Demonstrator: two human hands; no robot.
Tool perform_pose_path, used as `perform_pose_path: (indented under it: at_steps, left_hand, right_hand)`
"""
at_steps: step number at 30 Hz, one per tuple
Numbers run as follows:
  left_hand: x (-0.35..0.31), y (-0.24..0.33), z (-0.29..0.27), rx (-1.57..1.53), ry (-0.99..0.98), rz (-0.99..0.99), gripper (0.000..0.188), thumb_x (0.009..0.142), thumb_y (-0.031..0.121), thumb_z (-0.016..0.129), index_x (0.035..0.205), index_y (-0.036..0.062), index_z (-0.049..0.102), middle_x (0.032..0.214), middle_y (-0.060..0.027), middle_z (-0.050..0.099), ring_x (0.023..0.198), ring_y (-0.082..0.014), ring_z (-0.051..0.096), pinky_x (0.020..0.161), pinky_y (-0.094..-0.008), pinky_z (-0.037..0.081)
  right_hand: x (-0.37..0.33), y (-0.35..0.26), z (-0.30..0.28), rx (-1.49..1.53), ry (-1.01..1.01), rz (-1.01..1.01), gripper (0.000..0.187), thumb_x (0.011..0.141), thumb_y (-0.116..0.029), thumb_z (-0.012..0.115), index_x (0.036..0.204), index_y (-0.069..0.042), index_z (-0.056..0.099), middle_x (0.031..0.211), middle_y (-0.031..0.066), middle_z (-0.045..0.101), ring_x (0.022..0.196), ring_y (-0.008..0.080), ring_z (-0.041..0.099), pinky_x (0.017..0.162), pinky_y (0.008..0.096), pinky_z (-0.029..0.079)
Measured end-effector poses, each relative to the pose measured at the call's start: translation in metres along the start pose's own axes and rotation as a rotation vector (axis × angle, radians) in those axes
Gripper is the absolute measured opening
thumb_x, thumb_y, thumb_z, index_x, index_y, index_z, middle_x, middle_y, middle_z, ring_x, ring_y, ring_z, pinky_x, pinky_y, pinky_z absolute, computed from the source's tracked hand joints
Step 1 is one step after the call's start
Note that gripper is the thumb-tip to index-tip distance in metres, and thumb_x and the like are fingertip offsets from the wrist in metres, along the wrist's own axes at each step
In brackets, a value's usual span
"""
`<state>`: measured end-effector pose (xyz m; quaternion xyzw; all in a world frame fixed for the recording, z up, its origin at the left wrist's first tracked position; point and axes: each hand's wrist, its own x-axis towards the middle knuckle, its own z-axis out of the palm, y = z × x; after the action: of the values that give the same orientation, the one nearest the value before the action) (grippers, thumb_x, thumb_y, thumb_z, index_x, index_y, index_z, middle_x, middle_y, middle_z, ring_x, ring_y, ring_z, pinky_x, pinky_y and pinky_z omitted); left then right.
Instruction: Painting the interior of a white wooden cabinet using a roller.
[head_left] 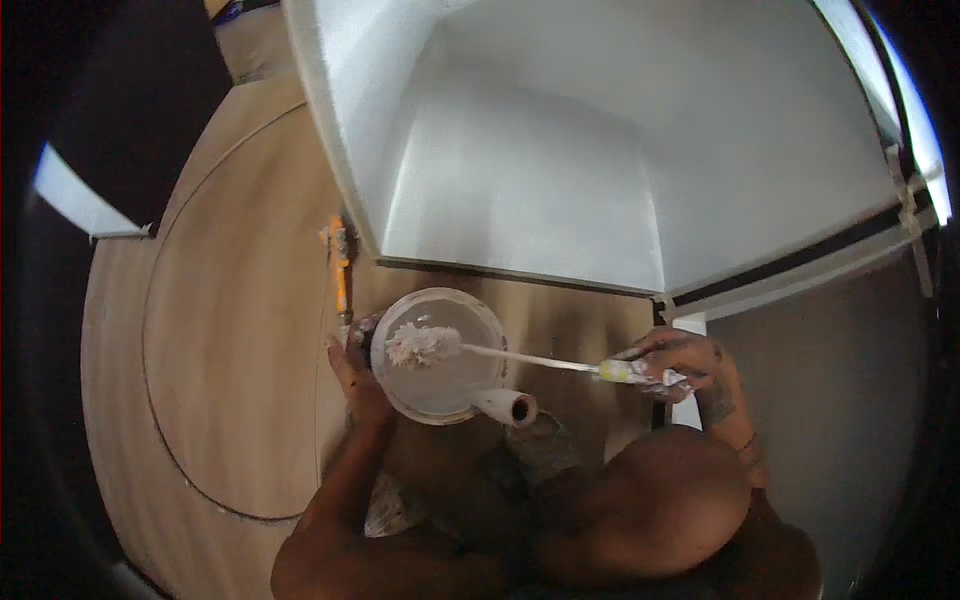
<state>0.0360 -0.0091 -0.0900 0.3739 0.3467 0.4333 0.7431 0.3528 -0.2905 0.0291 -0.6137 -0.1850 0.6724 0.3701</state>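
Observation:
Below the white recess, a round, translucent bucket (440, 296) with pale residue inside is in front of me. My left hand (356, 375) holds the bucket by its left side, some fingers hidden behind it. My right hand (685, 362) is closed round the yellow-and-white, paint-smeared handle of a long-rod tool (530, 358). The rod reaches left over the bucket and ends in a shaggy, white-coated head (422, 344), within the bucket's outline; whether it touches the inside I cannot tell. A hollow white tube (508, 407), like a roller sleeve, overlaps the bucket's lower right edge.
An orange tool (341, 265) lies on the wood-look floor (235, 300), left of the bucket. A thin cable (150, 370) curves across the floor. White panels (520, 180) form a recess ahead, with a dark lower edge. Tape (912, 215) hangs at the right, beside a grey surface (830, 400).

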Motion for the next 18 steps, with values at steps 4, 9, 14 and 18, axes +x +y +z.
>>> perform_pose_path:
  at_steps: [4,9,14,18]
  left_hand:
    - [0.004,0.005,-0.005,0.031,-0.032,-0.140,0.058,0.108,0.048,0.029,0.133,-0.0005,0.050,0.119,-0.0116,0.063,0.111,-0.0232,0.058,0.101,-0.0383,0.044]
    - [0.008,0.003,0.002,0.017,-0.056,-0.121,0.063,0.106,0.055,0.026,0.118,0.0023,0.058,0.113,-0.0088,0.063,0.106,-0.0224,0.058,0.100,-0.0381,0.042]
    - [0.007,0.006,0.007,0.090,0.003,-0.095,0.062,0.106,0.055,0.027,0.119,0.0018,0.058,0.113,-0.0095,0.063,0.107,-0.0228,0.058,0.100,-0.0384,0.042]
    - [0.011,0.017,0.003,0.035,-0.067,-0.145,0.062,0.107,0.051,0.025,0.117,0.0009,0.060,0.109,-0.0116,0.066,0.101,-0.0241,0.061,0.097,-0.0388,0.045]
  right_hand:
    - [-0.001,-0.025,0.026,0.168,-0.141,0.135,0.039,0.092,-0.013,0.065,0.128,0.002,0.063,0.072,0.0009,0.060,0.047,0.0055,0.048,0.038,0.0239,0.035]
    - [-0.012,-0.029,0.036,0.095,0.105,0.110,0.036,0.093,-0.008,0.063,0.127,0.004,0.062,0.069,0.0054,0.059,0.042,0.0070,0.042,0.036,0.0247,0.029]
    - [-0.026,-0.028,0.032,-0.609,0.136,-0.380,0.037,0.088,-0.018,0.073,0.120,-0.001,0.068,0.071,0.0039,0.063,0.058,0.0105,0.057,0.052,0.0275,0.045]
    - [-0.037,-0.040,0.050,-0.964,0.244,-0.880,0.040,0.080,-0.012,0.078,0.118,-0.002,0.069,0.079,0.0087,0.066,0.061,0.0190,0.061,0.058,0.0328,0.049]
